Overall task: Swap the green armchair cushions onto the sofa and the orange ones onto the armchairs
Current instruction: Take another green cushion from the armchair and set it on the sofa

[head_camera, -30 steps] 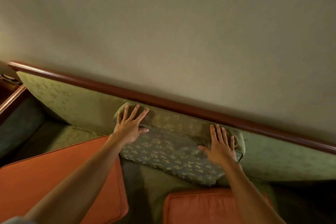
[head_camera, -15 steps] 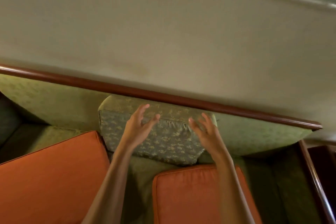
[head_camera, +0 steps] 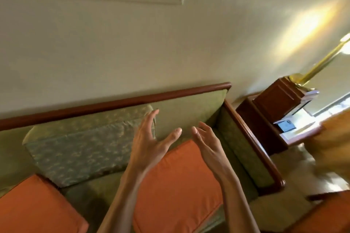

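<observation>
Green cushion (head_camera: 83, 145): leans on the sofa (head_camera: 191, 111) back, at 9 o'clock of the hands.
Orange cushion (head_camera: 178, 181): below both hands; probably soft and light, best taken by two side edges.
Left hand (head_camera: 149, 143): fingers spread, empty.
Right hand (head_camera: 207, 144): fingers released, empty.

green cushion (head_camera: 83, 145): woven patterned cloth, faint sheen seen | orange cushion (head_camera: 178, 181): smooth matt cloth | sofa rail (head_camera: 113, 103): polished reddish wood, gloss noted | sofa back (head_camera: 189, 108): matt green cloth | lamp pole (head_camera: 325, 58): shiny brass-like metal | side table (head_camera: 265, 130): glossy dark wood
</observation>
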`<control>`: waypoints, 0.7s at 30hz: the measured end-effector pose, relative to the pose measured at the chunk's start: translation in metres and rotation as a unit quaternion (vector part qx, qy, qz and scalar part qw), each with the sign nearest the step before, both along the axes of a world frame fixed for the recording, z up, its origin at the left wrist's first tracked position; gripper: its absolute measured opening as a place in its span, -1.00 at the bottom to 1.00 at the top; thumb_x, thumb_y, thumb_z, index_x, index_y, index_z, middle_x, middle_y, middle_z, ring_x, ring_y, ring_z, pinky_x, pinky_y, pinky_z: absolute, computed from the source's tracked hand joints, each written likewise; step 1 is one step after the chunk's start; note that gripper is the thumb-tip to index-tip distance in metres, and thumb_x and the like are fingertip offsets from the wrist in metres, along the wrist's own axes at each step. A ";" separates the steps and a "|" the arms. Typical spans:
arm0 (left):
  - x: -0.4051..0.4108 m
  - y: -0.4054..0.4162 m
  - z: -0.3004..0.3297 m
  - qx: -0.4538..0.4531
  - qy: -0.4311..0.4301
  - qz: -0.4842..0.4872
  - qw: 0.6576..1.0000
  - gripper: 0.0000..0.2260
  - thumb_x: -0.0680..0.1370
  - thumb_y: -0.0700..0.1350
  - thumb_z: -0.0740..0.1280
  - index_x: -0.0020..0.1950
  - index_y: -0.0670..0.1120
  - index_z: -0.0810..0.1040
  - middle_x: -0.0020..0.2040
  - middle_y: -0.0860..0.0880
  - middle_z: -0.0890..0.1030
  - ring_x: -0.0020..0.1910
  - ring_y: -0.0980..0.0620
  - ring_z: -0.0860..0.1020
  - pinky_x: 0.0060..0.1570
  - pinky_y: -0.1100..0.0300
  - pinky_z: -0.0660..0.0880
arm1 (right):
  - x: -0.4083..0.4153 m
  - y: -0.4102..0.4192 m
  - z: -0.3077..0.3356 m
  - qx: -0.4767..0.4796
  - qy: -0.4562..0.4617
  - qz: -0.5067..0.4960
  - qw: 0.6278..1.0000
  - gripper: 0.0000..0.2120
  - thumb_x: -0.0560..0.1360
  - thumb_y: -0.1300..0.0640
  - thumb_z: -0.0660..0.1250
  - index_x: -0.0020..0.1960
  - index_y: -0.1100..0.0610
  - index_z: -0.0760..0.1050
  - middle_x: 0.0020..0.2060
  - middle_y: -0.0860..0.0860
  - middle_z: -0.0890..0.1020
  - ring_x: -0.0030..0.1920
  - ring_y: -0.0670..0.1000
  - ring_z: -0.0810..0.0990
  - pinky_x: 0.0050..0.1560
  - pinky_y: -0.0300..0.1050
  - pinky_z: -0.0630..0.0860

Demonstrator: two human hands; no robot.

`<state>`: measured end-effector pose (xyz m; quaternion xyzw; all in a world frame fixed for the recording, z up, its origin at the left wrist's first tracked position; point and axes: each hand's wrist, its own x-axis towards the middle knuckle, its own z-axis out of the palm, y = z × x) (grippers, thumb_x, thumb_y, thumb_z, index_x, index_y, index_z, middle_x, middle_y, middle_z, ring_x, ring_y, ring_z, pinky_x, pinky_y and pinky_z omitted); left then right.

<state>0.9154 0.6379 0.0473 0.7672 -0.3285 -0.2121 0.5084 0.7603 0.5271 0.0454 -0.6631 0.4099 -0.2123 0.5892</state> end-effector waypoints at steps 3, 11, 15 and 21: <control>-0.058 -0.020 0.013 -0.013 0.000 -0.047 0.999 -0.28 0.38 0.33 0.48 0.48 0.24 0.32 0.48 0.12 0.38 0.42 0.13 0.38 0.36 0.06 0.38 | -0.076 -0.006 0.014 -0.009 -0.023 -0.058 0.998 -0.08 0.32 -0.50 0.33 0.54 -0.06 0.25 0.43 -0.02 0.45 0.41 -0.06 0.44 0.34 0.00 0.49; -0.266 -0.046 0.039 -0.035 -0.066 -0.246 0.966 -0.19 0.35 0.34 0.49 0.53 0.23 0.26 0.51 0.14 0.31 0.45 0.16 0.28 0.31 0.12 0.34 | -0.294 0.007 0.036 -0.058 -0.026 -0.195 0.979 -0.17 0.36 -0.53 0.25 0.50 -0.14 0.26 0.41 -0.09 0.45 0.37 -0.14 0.45 0.31 -0.08 0.47; -0.357 -0.062 0.047 -0.037 -0.062 -0.328 0.942 -0.14 0.29 0.50 0.36 0.52 0.28 0.22 0.54 0.17 0.28 0.48 0.14 0.24 0.39 -0.03 0.34 | -0.390 0.023 0.051 -0.072 -0.039 -0.290 0.953 -0.33 0.51 -0.32 0.29 0.53 -0.13 0.22 0.43 -0.08 0.44 0.36 -0.14 0.44 0.24 -0.20 0.49; -0.457 -0.086 0.068 -0.088 -0.052 -0.431 0.897 -0.16 0.30 0.48 0.36 0.53 0.24 0.26 0.52 0.19 0.31 0.41 0.22 0.26 0.21 0.38 0.28 | -0.497 0.055 0.065 -0.086 -0.056 -0.407 0.908 -0.16 0.33 -0.51 0.33 0.50 -0.19 0.26 0.43 -0.05 0.45 0.40 -0.09 0.44 0.36 0.06 0.46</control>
